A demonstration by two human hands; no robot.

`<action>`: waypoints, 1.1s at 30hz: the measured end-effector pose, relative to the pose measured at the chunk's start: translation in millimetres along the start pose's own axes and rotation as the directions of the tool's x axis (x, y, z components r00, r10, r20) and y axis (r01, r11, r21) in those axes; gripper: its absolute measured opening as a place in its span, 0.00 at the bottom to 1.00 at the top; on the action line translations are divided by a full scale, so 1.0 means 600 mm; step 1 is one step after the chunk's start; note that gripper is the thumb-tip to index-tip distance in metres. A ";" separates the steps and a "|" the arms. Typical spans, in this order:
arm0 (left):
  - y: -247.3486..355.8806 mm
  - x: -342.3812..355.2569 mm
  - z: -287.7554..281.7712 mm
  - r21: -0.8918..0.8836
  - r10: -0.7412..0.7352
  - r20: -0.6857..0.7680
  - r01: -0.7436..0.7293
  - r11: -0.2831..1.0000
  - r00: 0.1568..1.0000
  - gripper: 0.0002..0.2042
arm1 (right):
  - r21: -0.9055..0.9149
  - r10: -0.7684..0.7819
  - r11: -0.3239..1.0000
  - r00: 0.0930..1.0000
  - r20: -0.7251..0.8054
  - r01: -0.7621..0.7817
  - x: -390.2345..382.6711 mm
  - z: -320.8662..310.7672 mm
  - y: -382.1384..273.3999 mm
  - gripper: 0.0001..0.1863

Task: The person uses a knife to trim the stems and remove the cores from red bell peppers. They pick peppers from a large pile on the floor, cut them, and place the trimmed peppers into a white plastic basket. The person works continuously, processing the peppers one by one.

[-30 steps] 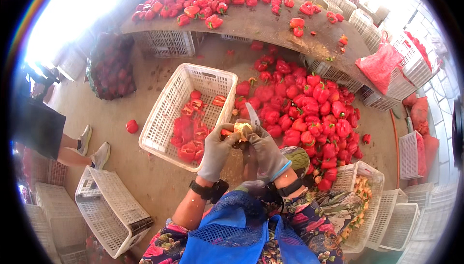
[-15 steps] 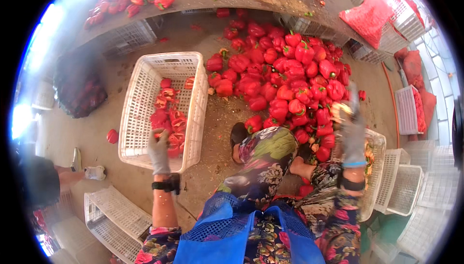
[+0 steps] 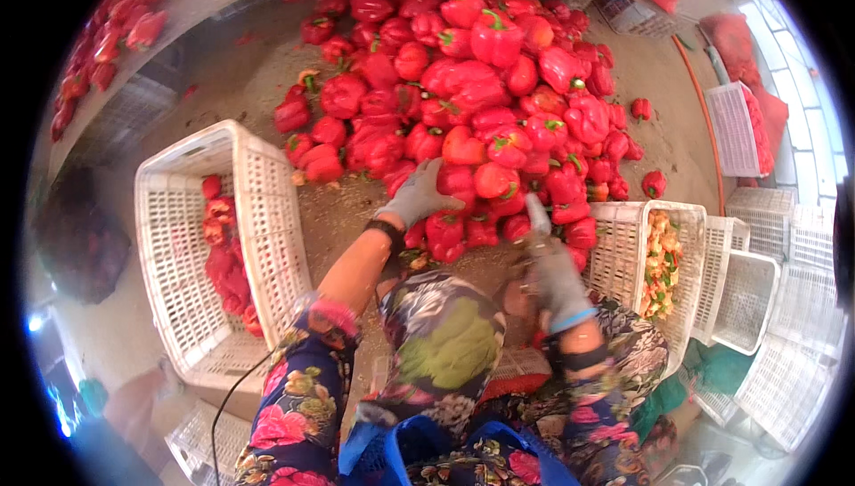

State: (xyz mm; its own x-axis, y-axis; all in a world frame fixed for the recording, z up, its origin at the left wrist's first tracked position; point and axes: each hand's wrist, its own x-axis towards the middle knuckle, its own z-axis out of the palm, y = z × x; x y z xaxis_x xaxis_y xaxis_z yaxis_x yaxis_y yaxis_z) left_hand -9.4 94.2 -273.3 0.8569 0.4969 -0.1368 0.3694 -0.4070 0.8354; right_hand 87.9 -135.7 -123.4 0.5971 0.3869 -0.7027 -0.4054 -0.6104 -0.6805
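The left hand has its gloved fingers spread wide against 1 red pepper at the near edge of the pile; the right hand, blurred, is curled around a knife, its blade pointing toward the peppers. Outward, 2 white crates flank the hands: the left crate holds cut red peppers, the right crate pale orange-green trimmings.
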 end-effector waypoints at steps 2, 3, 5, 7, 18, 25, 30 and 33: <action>-0.005 0.039 0.045 0.155 -0.222 0.150 0.199 0.968 0.963 0.47 | 0.090 0.083 0.992 0.996 0.016 -0.084 0.030 0.036 0.033 0.19; 0.025 0.047 0.053 0.153 -0.273 0.158 0.250 0.956 0.949 0.49 | 0.140 0.135 0.981 0.991 0.007 -0.135 0.035 0.042 0.044 0.16; 0.030 0.033 0.057 0.064 -0.296 0.148 0.289 0.955 0.944 0.49 | 0.240 0.186 0.951 0.981 0.051 -0.192 0.040 0.061 0.042 0.17; -0.035 0.014 0.038 -0.356 -0.444 0.108 0.452 0.818 0.889 0.47 | 0.334 0.121 0.929 0.984 0.134 -0.160 0.071 0.087 0.046 0.16; -0.027 -0.015 0.038 -0.469 -0.357 0.435 0.546 0.694 0.827 0.47 | 0.168 -0.055 0.984 0.998 0.017 0.051 0.095 0.094 0.065 0.16; 0.040 0.007 0.108 0.157 -0.134 0.319 0.087 0.984 0.938 0.54 | -0.015 0.027 1.000 0.999 -0.021 -0.027 0.103 0.069 0.191 0.16; 0.078 0.020 0.092 0.417 -0.292 0.444 0.093 0.904 0.847 0.51 | 0.181 0.040 0.982 0.998 0.044 -0.047 0.115 0.075 0.236 0.14; 0.038 0.006 0.092 0.359 -0.234 0.399 0.084 0.929 0.887 0.51 | 0.344 -0.142 0.932 0.988 0.058 0.114 0.121 0.085 0.270 0.12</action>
State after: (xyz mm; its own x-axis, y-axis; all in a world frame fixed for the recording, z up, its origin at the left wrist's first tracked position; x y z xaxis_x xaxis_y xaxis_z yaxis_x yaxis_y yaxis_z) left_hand 22.1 44.2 -284.0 0.8165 0.2306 -0.5292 0.5446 -0.6118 0.5737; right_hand 30.2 -171.3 -295.4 0.6077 0.5091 -0.6095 -0.5477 -0.2871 -0.7859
